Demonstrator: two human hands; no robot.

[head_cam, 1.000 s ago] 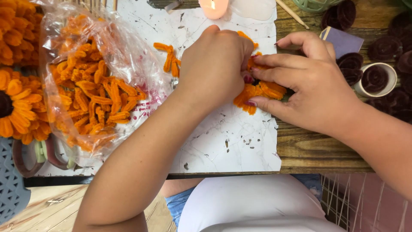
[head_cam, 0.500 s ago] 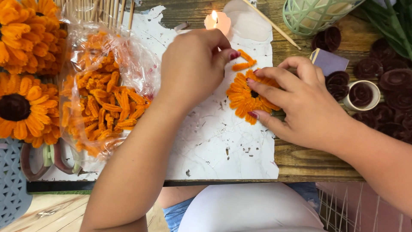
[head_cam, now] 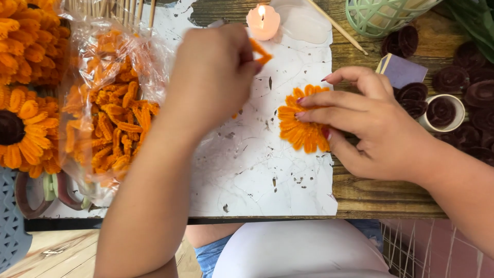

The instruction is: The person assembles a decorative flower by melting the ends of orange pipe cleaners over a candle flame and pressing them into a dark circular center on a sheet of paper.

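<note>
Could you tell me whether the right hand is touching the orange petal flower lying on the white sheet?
Touching. The head view shows the right hand with its fingers pressed flat across the top of the orange petal flower.

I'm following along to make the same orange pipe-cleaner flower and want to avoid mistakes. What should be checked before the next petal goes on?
1. Petal piece gripped: the left hand pinches an orange petal piece at its fingertips. Ok.
2. Flower held steady: the right hand presses its fingers on the half-made orange flower, flat on the white work sheet. Ok.
3. Candle clearance: the lit candle burns close to the raised petal piece. Not ok.
4. Spare petals within reach: the clear bag of petals lies beside the left forearm. Ok.
5. Glue on the petal's end: cannot tell.
</note>
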